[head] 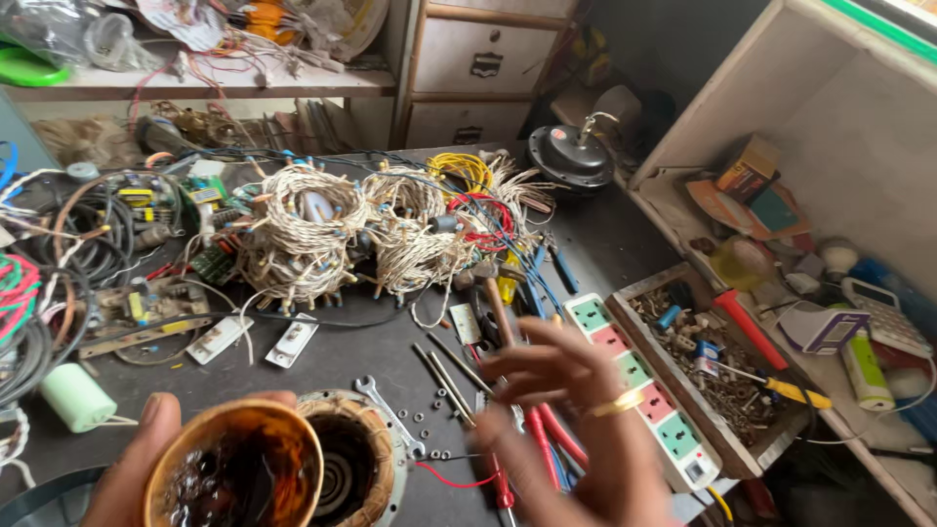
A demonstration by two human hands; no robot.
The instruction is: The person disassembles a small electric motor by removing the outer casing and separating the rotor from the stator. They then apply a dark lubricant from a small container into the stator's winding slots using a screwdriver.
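The left hand (132, 468) has its grip clamped on a brown round cup-shaped part (234, 468), thumb up along its near-left rim, holding it at the lower left of the view just left of a fan motor stator (356, 468) with copper windings that lies on the dark bench (322, 356). The right hand (576, 410) hovers right of the stator, blurred, fingers apart and curled, holding nothing, a gold ring on one finger. Beneath that hand lie red-handled pliers (547, 434). A small spanner (390, 415) and loose washers rest just right of the stator. Beyond the stator sit tangled bundles of pale wire (322, 234); right of the right hand is a multi-socket extension board (644, 390)
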